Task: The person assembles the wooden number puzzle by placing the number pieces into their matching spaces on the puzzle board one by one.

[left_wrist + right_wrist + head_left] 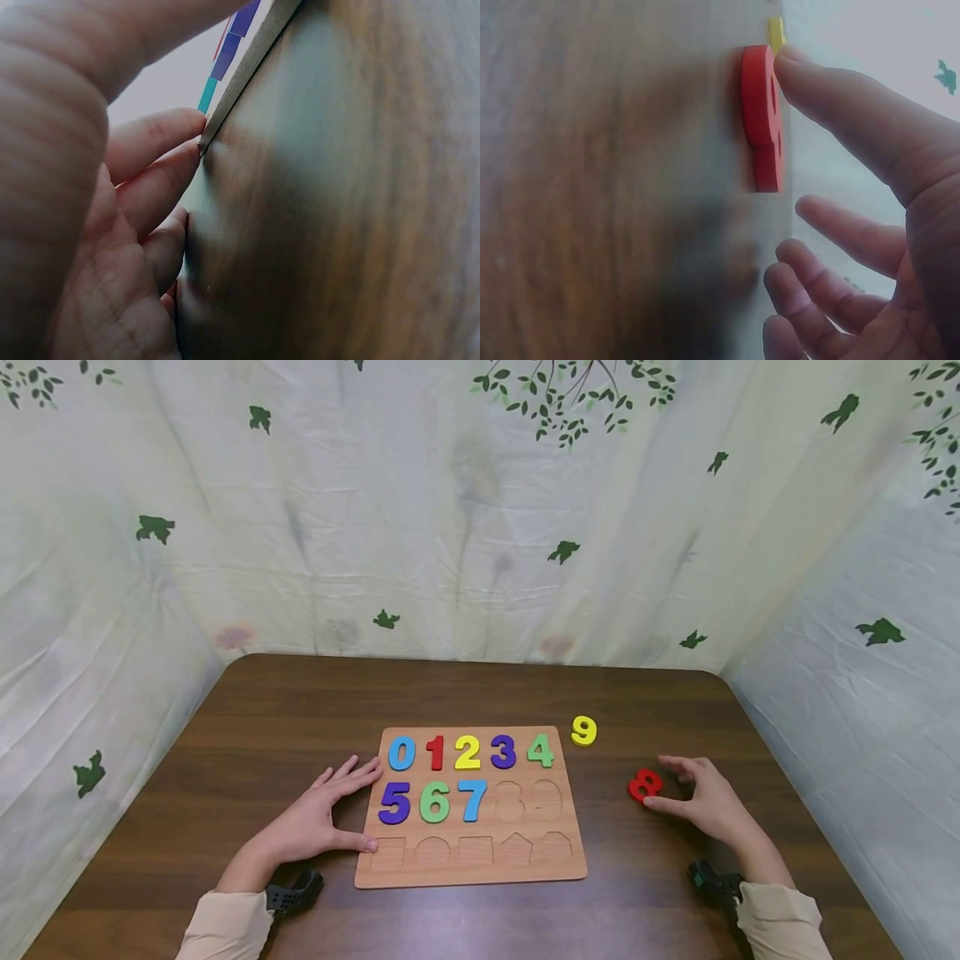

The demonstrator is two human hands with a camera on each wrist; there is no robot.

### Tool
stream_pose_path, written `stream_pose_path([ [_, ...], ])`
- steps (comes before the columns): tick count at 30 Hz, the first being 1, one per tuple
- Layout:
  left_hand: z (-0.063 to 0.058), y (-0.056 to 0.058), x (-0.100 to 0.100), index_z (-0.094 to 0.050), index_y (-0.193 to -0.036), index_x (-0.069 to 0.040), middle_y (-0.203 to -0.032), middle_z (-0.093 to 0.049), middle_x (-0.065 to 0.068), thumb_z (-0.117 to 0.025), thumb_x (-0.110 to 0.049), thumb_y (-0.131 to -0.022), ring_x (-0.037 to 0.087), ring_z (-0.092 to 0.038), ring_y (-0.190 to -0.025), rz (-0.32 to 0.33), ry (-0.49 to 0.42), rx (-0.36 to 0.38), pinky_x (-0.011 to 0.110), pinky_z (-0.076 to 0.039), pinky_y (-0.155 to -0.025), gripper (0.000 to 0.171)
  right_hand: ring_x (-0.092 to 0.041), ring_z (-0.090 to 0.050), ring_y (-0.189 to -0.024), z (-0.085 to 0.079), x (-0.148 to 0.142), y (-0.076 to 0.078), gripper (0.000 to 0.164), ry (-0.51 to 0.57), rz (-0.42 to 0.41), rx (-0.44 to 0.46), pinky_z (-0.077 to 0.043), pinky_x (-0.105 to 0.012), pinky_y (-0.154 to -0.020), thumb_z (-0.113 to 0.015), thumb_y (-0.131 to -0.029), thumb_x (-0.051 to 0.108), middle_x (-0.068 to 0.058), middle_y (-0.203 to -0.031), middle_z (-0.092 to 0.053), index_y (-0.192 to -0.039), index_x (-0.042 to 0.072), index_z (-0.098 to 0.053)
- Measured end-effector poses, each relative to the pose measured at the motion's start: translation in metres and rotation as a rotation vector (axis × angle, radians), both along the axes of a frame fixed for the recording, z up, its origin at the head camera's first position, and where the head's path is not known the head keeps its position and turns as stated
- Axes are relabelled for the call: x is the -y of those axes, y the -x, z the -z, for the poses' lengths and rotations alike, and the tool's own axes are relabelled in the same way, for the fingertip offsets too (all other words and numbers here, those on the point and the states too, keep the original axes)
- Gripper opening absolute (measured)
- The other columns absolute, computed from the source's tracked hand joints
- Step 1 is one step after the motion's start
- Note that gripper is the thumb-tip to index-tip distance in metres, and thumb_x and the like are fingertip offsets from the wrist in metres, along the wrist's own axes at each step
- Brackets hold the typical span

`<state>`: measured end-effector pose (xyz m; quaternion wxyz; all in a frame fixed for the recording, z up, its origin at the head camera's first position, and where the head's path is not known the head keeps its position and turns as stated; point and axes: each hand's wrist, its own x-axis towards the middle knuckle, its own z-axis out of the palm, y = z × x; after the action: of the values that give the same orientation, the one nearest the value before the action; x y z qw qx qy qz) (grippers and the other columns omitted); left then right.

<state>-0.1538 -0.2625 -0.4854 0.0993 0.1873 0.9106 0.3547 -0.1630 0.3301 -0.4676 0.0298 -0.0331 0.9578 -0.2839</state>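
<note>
My left hand (315, 818) rests at the left edge of a wooden number board (480, 875), thumb near its lower left and spread fingers along the upper left. In the left wrist view the fingertips meet the board's edge (247, 71). On the right, a red number 8 (646, 785) lies on the table. My right hand (708, 797) is beside it with fingers apart. The thumb tip is right at the 8 (759, 105) in the right wrist view, while the other fingers stand away from it.
Colourful numbers 0 through 7, such as the yellow 2 (467, 752), sit in the board's upper two rows. Several shaped recesses (476, 850) line the bottom row. A yellow 9 (583, 731) lies off the board's upper right corner. White patterned cloth (480, 568) surrounds the brown table (300, 693).
</note>
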Motion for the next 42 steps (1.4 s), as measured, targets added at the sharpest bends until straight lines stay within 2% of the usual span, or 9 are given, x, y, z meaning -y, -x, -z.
stream_pose_path([
  [14,0.0,0.001,0.001,-0.048,-0.164,-0.018,-0.176,-0.035,0.011,-0.096,-0.053,-0.074,0.051,-0.012,-0.166,0.0,-0.003,-0.007,0.077,-0.002,-0.128,0.108,-0.034,-0.062,-0.114,0.005,-0.001,0.0,0.078,-0.016,-0.017,-0.009,-0.055,-0.051,-0.097,-0.092,-0.084,0.044,-0.021,-0.131,-0.063,-0.144,0.003,-0.064],
  [23,0.0,0.002,0.001,-0.047,-0.164,-0.018,-0.176,-0.035,0.01,-0.096,-0.053,-0.074,0.051,-0.012,-0.166,0.004,-0.006,-0.011,0.077,-0.003,-0.128,0.108,-0.034,-0.063,-0.113,0.007,0.006,0.0,0.078,-0.02,-0.002,-0.005,-0.056,-0.049,-0.094,-0.092,-0.083,0.048,-0.021,-0.13,-0.062,-0.141,0.003,-0.066],
  [32,0.0,0.0,0.0,-0.048,-0.164,-0.018,-0.176,-0.035,0.01,-0.096,-0.053,-0.074,0.051,-0.011,-0.166,-0.005,-0.001,0.0,0.077,-0.002,-0.129,0.108,-0.035,-0.062,-0.111,0.006,0.014,0.001,0.074,-0.019,-0.004,-0.005,-0.057,-0.046,-0.088,-0.093,-0.083,0.044,-0.024,-0.129,-0.062,-0.137,0.001,-0.067],
  [42,0.001,-0.001,0.0,-0.048,-0.164,-0.02,-0.176,-0.036,0.009,-0.095,-0.054,-0.074,0.052,-0.011,-0.166,-0.007,-0.003,0.004,0.077,-0.001,-0.129,0.107,-0.035,-0.063,-0.111,0.004,0.015,0.002,0.074,-0.029,-0.015,0.03,-0.059,-0.045,-0.089,-0.094,-0.082,0.04,-0.021,-0.127,-0.063,-0.138,0.0,-0.066],
])
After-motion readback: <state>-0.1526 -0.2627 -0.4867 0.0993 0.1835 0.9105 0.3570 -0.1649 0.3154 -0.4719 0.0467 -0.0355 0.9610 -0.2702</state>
